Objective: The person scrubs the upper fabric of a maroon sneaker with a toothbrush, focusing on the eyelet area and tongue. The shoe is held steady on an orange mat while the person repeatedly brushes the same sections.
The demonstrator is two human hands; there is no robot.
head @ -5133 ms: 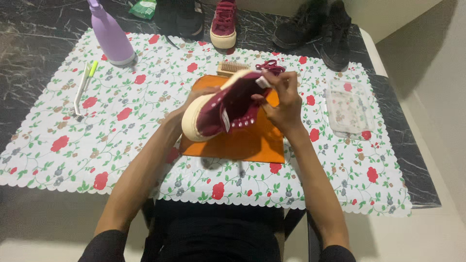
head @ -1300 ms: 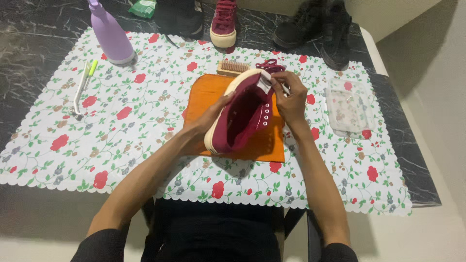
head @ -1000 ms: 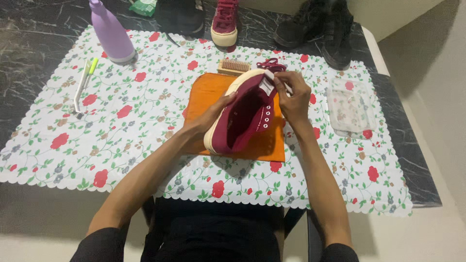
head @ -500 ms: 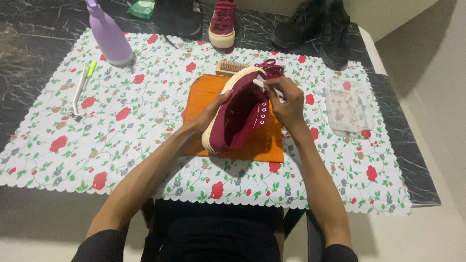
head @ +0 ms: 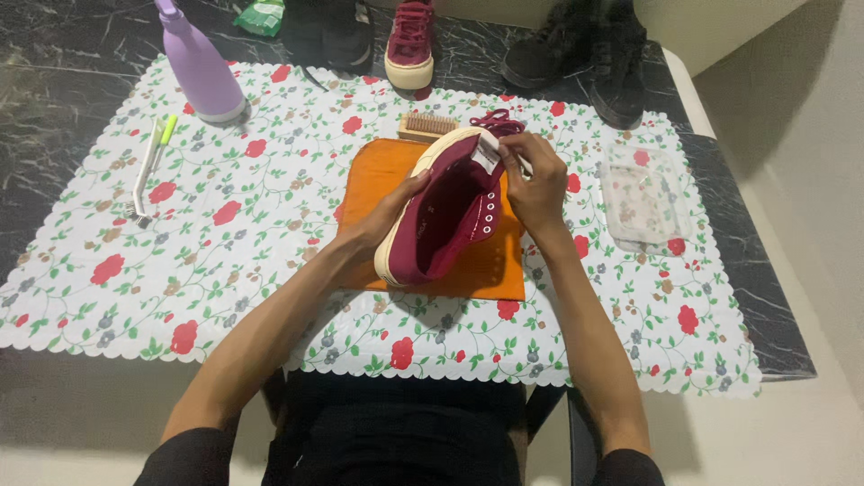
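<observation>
Dark marble table with a floral plastic mat (head: 225,243) spread over it, and going left to right: a white-and-green toothbrush (head: 147,167) lying flat, a lilac bottle (head: 200,67) standing upright near the back, then the orange cloth (head: 490,270) in the middle. The left hand (head: 389,211) is wrapped around the sole side of the maroon sneaker (head: 445,216), propping it tilted over the cloth. Compared with a few seconds back, the shoe's been turned so its opening faces up, and the right hand (head: 533,184) is now pinching the white tongue label (head: 487,155) (lace pile sits just behind). A clear plastic tray (head: 643,193) sits off to the right.
</observation>
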